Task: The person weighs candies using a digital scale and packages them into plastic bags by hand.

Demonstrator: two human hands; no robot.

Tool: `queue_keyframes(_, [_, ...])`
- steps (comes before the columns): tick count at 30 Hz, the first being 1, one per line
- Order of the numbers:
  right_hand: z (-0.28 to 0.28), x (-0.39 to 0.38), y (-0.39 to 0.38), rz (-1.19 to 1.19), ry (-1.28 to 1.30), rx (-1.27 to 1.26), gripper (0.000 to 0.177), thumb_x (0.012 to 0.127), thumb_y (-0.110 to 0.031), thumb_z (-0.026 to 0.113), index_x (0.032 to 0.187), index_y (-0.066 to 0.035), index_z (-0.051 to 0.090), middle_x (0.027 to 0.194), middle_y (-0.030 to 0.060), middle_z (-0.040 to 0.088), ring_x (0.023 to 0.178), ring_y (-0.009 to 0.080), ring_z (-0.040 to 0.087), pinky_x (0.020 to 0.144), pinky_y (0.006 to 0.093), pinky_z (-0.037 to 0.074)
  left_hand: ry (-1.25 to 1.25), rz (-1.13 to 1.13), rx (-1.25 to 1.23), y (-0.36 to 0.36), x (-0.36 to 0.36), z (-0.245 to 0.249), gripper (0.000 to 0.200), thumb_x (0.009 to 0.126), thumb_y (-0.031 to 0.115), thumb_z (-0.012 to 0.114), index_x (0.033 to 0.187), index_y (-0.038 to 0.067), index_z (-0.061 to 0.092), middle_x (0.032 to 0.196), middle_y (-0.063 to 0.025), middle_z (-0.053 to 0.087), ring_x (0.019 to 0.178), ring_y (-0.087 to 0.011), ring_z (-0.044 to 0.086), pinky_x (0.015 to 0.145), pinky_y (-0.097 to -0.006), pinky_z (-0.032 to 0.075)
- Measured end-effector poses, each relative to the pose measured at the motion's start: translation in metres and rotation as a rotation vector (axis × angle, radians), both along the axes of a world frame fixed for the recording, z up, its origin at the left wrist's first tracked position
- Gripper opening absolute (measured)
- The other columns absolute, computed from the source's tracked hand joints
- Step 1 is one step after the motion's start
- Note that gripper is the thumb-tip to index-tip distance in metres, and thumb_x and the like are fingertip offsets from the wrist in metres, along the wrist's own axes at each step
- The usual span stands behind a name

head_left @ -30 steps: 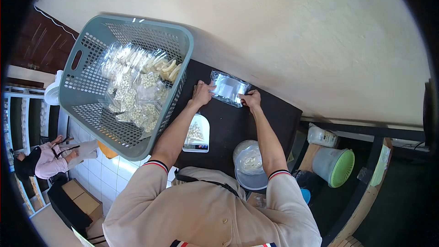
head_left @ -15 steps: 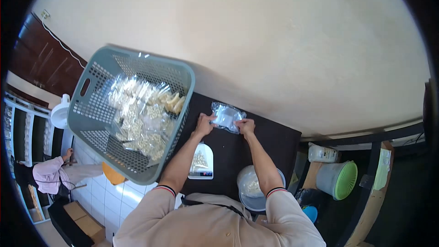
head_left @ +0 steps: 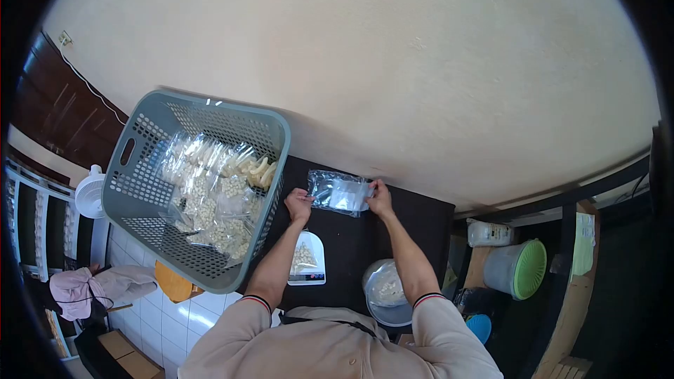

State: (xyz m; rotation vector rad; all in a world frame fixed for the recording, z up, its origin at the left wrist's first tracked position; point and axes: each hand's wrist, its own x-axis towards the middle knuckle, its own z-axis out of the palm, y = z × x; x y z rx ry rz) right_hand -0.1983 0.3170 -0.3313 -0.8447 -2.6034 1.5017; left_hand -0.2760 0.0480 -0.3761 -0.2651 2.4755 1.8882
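Observation:
A clear plastic bag [head_left: 342, 192] is stretched flat between my hands near the back edge of the black table [head_left: 351, 242]. My left hand [head_left: 299, 204] pinches its left end, and my right hand [head_left: 380, 198] grips its right end. Closer to my body, a white scale [head_left: 319, 267] carries a filled bag of pale pieces [head_left: 304, 258]. To its right, a bowl [head_left: 390, 314] holds clear plastic and pale pieces, partly beside my right forearm. On the left, a large grey-green basket [head_left: 198, 102] holds many filled clear bags [head_left: 217, 196].
The wall [head_left: 393, 77] rises behind the table. At the right are a container with a green lid [head_left: 531, 269], a packed bag [head_left: 489, 233] and a wooden frame. A person [head_left: 77, 293], a white fan [head_left: 90, 193] and a stool [head_left: 174, 282] are at the left.
My hands have moved apart, with the left one shifting left, and the bag is spread wider between them. The view has shifted slightly. The person at the left has leaned or turned.

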Motion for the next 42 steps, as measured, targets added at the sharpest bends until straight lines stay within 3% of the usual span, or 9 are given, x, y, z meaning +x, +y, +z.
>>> queue_keyframes(4, [-0.002, 0.027, 0.066, -0.01, 0.094, -0.286, 0.047, 0.07, 0.005, 0.081, 0.104, -0.012, 0.053, 0.078, 0.0032, 0.057, 0.07, 0.0128, 0.055, 0.06, 0.0327, 0.045, 0.127, -0.038, -0.239, -0.011, 0.003, 0.007, 0.019, 0.075, -0.009, 0.074, 0.091, -0.001, 0.069, 0.078, -0.0149, 0.07, 0.072, -0.0233, 0.072, 0.069, -0.037, 0.059])
queue_keyframes(9, [0.026, 0.1, 0.103, -0.003, -0.048, 0.2, 0.043, 0.073, -0.005, 0.084, 0.105, -0.009, 0.056, 0.086, 0.0073, 0.062, 0.078, 0.0191, 0.061, 0.071, 0.0358, 0.052, 0.022, -0.125, -0.766, -0.018, 0.05, 0.095, 0.039, 0.08, 0.019, 0.085, 0.111, 0.001, 0.071, 0.117, -0.0216, 0.067, 0.113, -0.0379, 0.062, 0.096, -0.0517, 0.05])
queue_keyframes(13, [0.025, 0.143, 0.108, 0.18, -0.256, 0.332, 0.062, 0.067, -0.019, 0.091, 0.121, -0.006, 0.064, 0.114, 0.0198, 0.073, 0.107, 0.0359, 0.071, 0.094, 0.0461, 0.055, -0.069, -0.222, -0.91, -0.051, 0.099, 0.098, 0.048, 0.079, 0.027, 0.087, 0.116, 0.001, 0.071, 0.123, -0.021, 0.064, 0.121, -0.0408, 0.056, 0.101, -0.0561, 0.045])
queue_keyframes(19, [0.084, 0.162, 0.076, 0.0, 0.01, 0.279, 0.031, 0.078, -0.011, 0.084, 0.106, -0.002, 0.073, 0.087, 0.0163, 0.075, 0.082, 0.0267, 0.075, 0.076, 0.0377, 0.059, -0.073, -0.226, -0.628, -0.096, 0.131, 0.056, 0.055, 0.077, 0.032, 0.089, 0.117, 0.0, 0.07, 0.119, -0.0218, 0.064, 0.118, -0.0449, 0.057, 0.096, -0.0585, 0.049])
queue_keyframes(23, [0.145, 0.182, 0.017, -0.11, 0.267, 0.136, 0.026, 0.084, -0.006, 0.079, 0.108, 0.0, 0.073, 0.088, 0.0128, 0.076, 0.081, 0.0203, 0.075, 0.074, 0.0335, 0.059, -0.16, 0.094, -0.608, -0.109, 0.13, 0.018, 0.054, 0.071, 0.03, 0.094, 0.109, -0.002, 0.071, 0.103, -0.0224, 0.073, 0.102, -0.0414, 0.07, 0.091, -0.0499, 0.055])
queue_keyframes(27, [0.166, 0.217, -0.044, -0.107, 0.471, -0.09, 0.02, 0.088, 0.001, 0.073, 0.107, 0.002, 0.074, 0.09, 0.009, 0.077, 0.084, 0.013, 0.074, 0.075, 0.0281, 0.059, 0.06, 0.149, 0.005, -0.111, 0.139, 0.024, 0.022, 0.079, 0.003, 0.087, 0.096, -0.004, 0.074, 0.086, -0.0111, 0.076, 0.078, -0.0174, 0.073, 0.073, -0.0301, 0.057])
queue_keyframes(29, [0.185, 0.236, -0.08, -0.076, 0.427, -0.225, 0.022, 0.086, 0.002, 0.073, 0.108, 0.002, 0.074, 0.092, 0.0093, 0.078, 0.084, 0.0125, 0.074, 0.076, 0.0281, 0.059, 0.034, -0.017, 0.101, -0.104, 0.149, 0.06, 0.018, 0.081, 0.0, 0.085, 0.095, -0.004, 0.075, 0.086, -0.0097, 0.076, 0.076, -0.0143, 0.071, 0.071, -0.028, 0.057])
queue_keyframes(33, [0.244, 0.258, -0.122, 0.112, 0.521, 0.194, 0.039, 0.082, -0.007, 0.085, 0.119, -0.001, 0.074, 0.096, 0.0106, 0.078, 0.085, 0.0184, 0.074, 0.082, 0.0309, 0.058, 0.168, -0.658, 0.025, -0.088, 0.189, 0.193, 0.011, 0.083, 0.0, 0.08, 0.094, 0.0, 0.079, 0.084, -0.0076, 0.075, 0.078, -0.0133, 0.067, 0.073, -0.0285, 0.052])
queue_keyframes(42, [0.302, 0.296, -0.137, 0.19, 0.543, 0.026, 0.017, 0.082, -0.005, 0.084, 0.097, 0.0, 0.079, 0.087, 0.0115, 0.075, 0.073, 0.0177, 0.067, 0.065, 0.0293, 0.05, 0.461, -0.995, 0.22, -0.043, 0.236, 0.314, 0.01, 0.083, 0.002, 0.079, 0.092, 0.004, 0.079, 0.085, -0.0052, 0.07, 0.083, -0.0213, 0.058, 0.083, -0.0349, 0.044])
